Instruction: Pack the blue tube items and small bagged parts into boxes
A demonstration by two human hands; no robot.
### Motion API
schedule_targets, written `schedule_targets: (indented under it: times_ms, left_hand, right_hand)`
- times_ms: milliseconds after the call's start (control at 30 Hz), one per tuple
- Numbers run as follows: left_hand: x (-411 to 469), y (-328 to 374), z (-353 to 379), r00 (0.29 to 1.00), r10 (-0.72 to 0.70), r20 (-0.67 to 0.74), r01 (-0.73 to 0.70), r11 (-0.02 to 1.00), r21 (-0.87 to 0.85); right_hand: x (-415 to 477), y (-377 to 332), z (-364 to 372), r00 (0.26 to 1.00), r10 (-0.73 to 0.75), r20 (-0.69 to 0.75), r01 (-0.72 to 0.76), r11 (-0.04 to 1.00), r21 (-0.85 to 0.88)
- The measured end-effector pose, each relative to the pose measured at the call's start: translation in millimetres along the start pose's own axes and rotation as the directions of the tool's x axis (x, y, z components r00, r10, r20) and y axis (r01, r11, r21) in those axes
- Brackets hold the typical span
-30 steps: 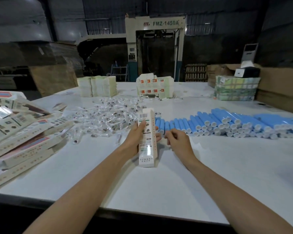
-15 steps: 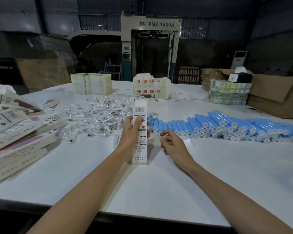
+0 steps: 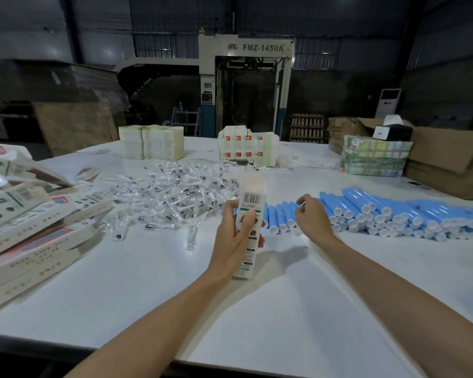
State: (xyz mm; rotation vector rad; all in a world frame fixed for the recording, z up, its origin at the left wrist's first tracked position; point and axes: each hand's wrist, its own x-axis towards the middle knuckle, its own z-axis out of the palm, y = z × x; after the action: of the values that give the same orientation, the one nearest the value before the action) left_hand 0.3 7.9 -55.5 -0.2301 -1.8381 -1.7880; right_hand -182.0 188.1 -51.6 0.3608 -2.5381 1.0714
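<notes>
Fingers of the left hand [image 3: 236, 237] clamp round one narrow box [image 3: 253, 200], held upright over the table [image 3: 284, 309]; right hand [image 3: 313, 218] hovers, fingers curled, at the row of blue tubes [image 3: 380, 214], too many to count; whether it pinches anything I cannot tell; bagged parts [image 3: 170, 197] lie heaped left of the box.

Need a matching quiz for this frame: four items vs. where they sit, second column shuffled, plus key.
Items
1. long white printed carton
2. blue plastic tubes
3. small clear bagged parts
4. pile of printed white cartons

Places
A. heaped at the far left
B. upright in the grip of the left hand
C. lying in a row on the right
D. loose heap left of centre, beyond the hands

Pairs: 1-B, 2-C, 3-D, 4-A
</notes>
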Motion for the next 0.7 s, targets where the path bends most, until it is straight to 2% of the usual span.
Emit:
schedule_targets:
  times_ms: [167, 300, 500, 700]
  left_hand:
    - [2, -6, -2, 0.991, -0.085, -0.1, 0.082, 0.996, -0.038]
    - [2, -6, -1, 0.986, -0.118, -0.114, 0.112, 0.992, -0.062]
    - [8, -4, -5, 0.978, -0.207, -0.018, 0.202, 0.967, -0.155]
    - [6, -5, -5, 0.972, -0.199, 0.127, 0.225, 0.943, -0.245]
  right_hand:
    - [4, -2, 23, 0.983, -0.124, 0.132, 0.157, 0.948, -0.278]
    - [7, -10, 34, 0.982, -0.093, 0.162, 0.166, 0.832, -0.529]
    - [19, -21, 34, 0.97, -0.012, 0.243, 0.154, 0.803, -0.575]
    - [29, -35, 32, 0.928, 0.099, 0.36, 0.159, 0.766, -0.622]
